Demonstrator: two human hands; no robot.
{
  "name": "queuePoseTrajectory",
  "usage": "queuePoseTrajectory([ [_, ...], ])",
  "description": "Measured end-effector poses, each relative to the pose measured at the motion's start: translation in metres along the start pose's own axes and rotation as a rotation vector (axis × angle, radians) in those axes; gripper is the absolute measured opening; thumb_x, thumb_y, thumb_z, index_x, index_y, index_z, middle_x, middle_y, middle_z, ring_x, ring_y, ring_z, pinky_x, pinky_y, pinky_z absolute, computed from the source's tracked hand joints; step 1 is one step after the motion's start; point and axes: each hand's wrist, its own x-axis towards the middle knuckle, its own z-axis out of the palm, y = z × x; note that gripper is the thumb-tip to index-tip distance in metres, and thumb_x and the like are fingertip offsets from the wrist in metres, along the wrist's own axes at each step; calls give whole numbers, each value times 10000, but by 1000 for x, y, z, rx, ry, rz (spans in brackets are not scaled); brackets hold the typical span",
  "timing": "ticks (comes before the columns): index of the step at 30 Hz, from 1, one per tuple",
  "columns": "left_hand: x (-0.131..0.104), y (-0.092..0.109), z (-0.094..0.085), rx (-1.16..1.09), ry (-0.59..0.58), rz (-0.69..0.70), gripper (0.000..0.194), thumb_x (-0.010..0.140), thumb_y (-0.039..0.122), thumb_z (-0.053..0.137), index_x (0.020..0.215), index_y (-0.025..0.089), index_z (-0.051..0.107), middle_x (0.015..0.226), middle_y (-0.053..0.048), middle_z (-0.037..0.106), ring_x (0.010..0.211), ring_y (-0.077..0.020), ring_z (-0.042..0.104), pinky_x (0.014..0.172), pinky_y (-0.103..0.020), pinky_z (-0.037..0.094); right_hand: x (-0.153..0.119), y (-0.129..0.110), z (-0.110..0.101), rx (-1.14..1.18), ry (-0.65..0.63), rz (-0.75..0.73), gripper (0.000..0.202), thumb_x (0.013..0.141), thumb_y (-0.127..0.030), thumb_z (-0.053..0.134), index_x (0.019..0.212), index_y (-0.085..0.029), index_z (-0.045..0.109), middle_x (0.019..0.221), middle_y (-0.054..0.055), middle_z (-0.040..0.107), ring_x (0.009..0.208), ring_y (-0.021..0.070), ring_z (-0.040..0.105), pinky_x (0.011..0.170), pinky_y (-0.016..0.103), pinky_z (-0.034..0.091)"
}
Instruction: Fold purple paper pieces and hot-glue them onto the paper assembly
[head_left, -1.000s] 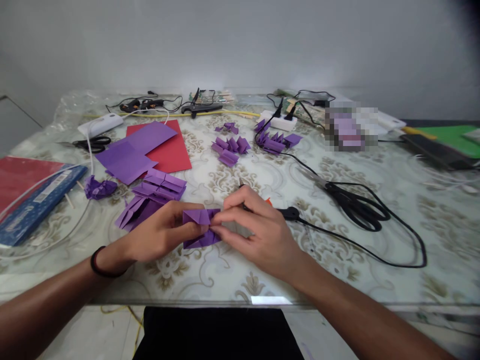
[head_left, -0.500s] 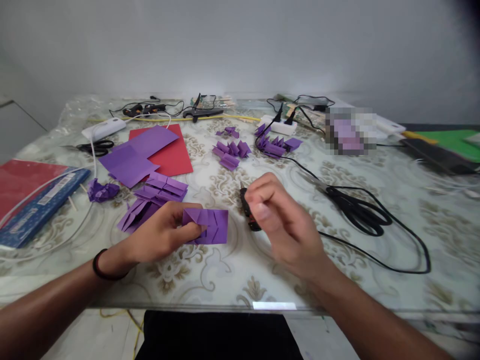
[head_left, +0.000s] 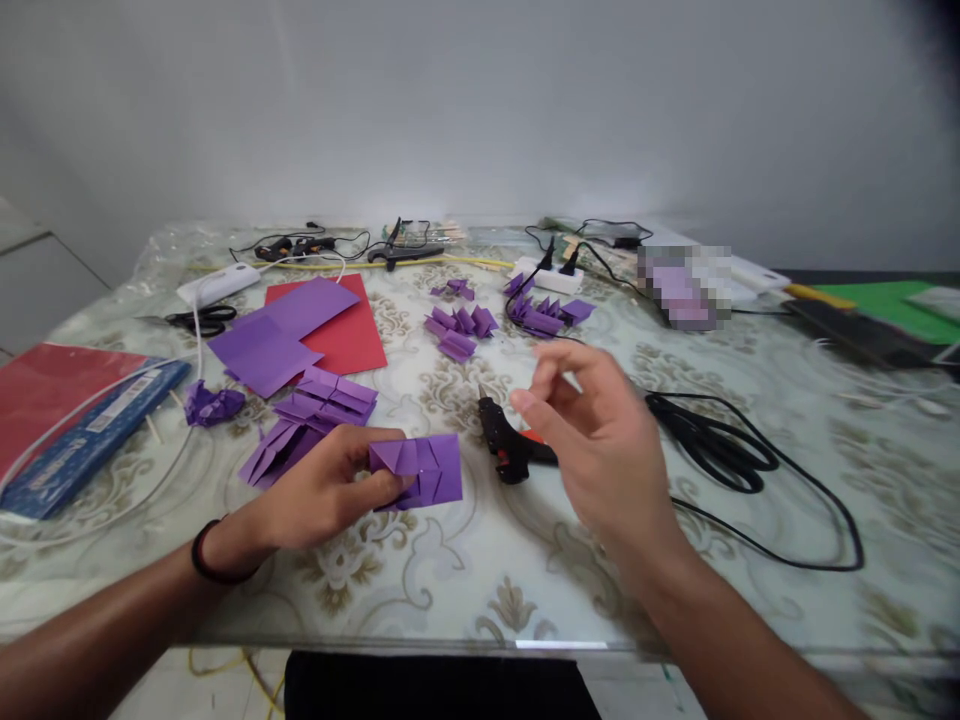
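Observation:
My left hand point(head_left: 330, 490) pinches a folded purple paper piece point(head_left: 441, 468) between thumb and fingers, its flat end pointing right. To the right, my right hand point(head_left: 600, 430) is raised above the table with thumb and fingers apart, and I see nothing in it. A black hot glue gun point(head_left: 506, 440) lies just left of that hand, nozzle pointing away, its handle partly hidden by the hand. Several folded purple paper pieces point(head_left: 330, 395) are piled just beyond my left hand.
Purple sheets point(head_left: 277, 340) rest on red paper point(head_left: 367, 320). Behind are folded purple pieces point(head_left: 461, 325), a white power strip point(head_left: 551, 275) and pliers point(head_left: 405, 255). A coiled black cable point(head_left: 712, 440) lies right; crumpled purple paper point(head_left: 214, 403) and scissors point(head_left: 202, 318) are left.
My right hand has moved right, off the glue gun, and its fingers have spread apart. More of the glue gun shows. My left hand keeps its hold; the view has tilted slightly up.

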Motion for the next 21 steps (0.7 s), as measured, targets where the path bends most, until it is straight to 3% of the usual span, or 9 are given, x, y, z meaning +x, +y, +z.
queuePoseTrajectory([
  [2,0,-2,0,16,8,11,229,999,259,585,794,162,615,750,20,553,675,-111,445,617,-221,394,3,0,-2,27,52,51,532,859,-174,792,1320,-369,611,1193,-1,554,870,150,570,803,321,488],
  [4,0,-3,0,37,2,12,216,991,251,589,795,161,610,745,24,546,672,-110,439,611,-221,387,3,-4,0,-31,-127,88,385,925,-242,740,1290,-335,662,1217,20,612,966,178,607,852,336,485],
  [6,0,-3,0,64,-17,9,208,981,238,590,788,161,599,729,30,532,664,-109,434,603,-223,376,0,-9,4,-85,-392,137,153,1013,-315,635,1104,-263,747,1076,38,701,969,198,643,829,338,476],
  [8,1,-2,-1,80,-26,18,197,976,228,586,793,158,605,732,31,539,675,-111,448,618,-226,381,-5,-13,10,-106,-549,184,189,1015,-347,631,951,-222,758,914,29,718,852,186,640,750,322,458],
  [11,2,-1,-1,64,-20,53,202,984,240,583,810,154,639,774,20,579,717,-119,488,671,-233,413,-10,-13,18,-128,-573,246,245,982,-364,664,813,-196,721,741,1,657,698,155,553,644,294,406],
  [14,3,-2,-1,44,-29,24,212,989,307,636,856,151,689,783,14,609,717,-120,504,674,-235,422,-11,-10,20,-117,-536,277,265,969,-378,673,792,-187,721,715,-4,651,672,145,534,625,278,397],
  [21,6,-6,2,83,45,44,324,969,348,733,725,147,661,634,56,480,603,-85,366,565,-211,321,-10,-9,22,-182,-587,274,252,965,-360,673,806,-178,745,684,-12,633,639,135,506,584,261,353],
])
